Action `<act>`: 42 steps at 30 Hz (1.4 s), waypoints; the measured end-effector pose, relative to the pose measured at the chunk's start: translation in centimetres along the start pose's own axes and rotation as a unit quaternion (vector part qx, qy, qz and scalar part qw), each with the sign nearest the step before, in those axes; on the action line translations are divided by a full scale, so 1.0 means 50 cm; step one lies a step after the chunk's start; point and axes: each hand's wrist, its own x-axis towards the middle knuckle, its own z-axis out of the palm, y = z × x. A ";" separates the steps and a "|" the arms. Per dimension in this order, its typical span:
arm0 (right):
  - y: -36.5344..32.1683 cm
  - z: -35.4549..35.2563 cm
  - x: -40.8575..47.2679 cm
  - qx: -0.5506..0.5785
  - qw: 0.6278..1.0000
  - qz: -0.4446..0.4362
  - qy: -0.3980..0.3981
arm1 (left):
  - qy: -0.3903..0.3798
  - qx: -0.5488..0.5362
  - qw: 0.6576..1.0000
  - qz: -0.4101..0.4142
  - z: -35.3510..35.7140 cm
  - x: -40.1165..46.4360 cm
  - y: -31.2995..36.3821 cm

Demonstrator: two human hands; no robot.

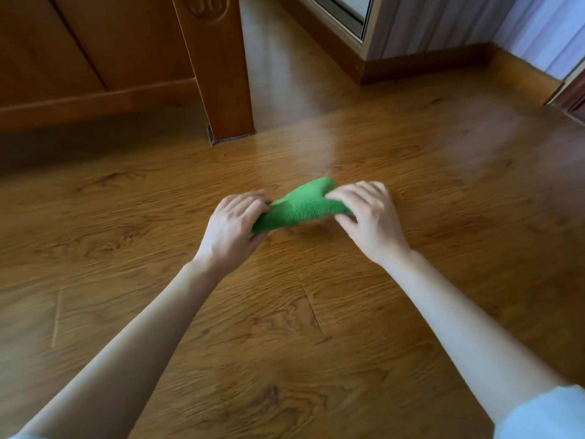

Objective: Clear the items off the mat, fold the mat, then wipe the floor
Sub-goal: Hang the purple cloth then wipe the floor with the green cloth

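So it looks like we're into the last part of the job. No mat and no loose items anywhere in view, just bare wood floor (316, 312), so my guess is the clearing and folding are done, though the mat could simply be out of shot. What's in play is a green cloth (300, 207), bunched up and held just over the floor in front of the wooden furniture leg (221, 74). The left hand (232, 224) is closed around its near end, and the right hand (368, 213) has its fingers pinched on the far end. Can't tell if the cloth touches the boards. No obvious wet streaks either, so I'd say most of the wiping is still left.
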 end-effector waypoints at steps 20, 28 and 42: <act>-0.015 0.119 -0.204 0.082 0.908 0.388 -0.133 | -0.137 -0.136 0.923 -0.333 0.129 -0.168 0.055; -0.060 0.159 -0.173 0.147 0.767 0.591 -0.205 | -0.235 -0.149 0.879 -0.388 0.191 -0.108 0.116; -0.083 0.127 -0.102 0.137 0.976 0.100 -0.140 | -0.048 0.043 0.997 0.042 0.110 -0.079 0.065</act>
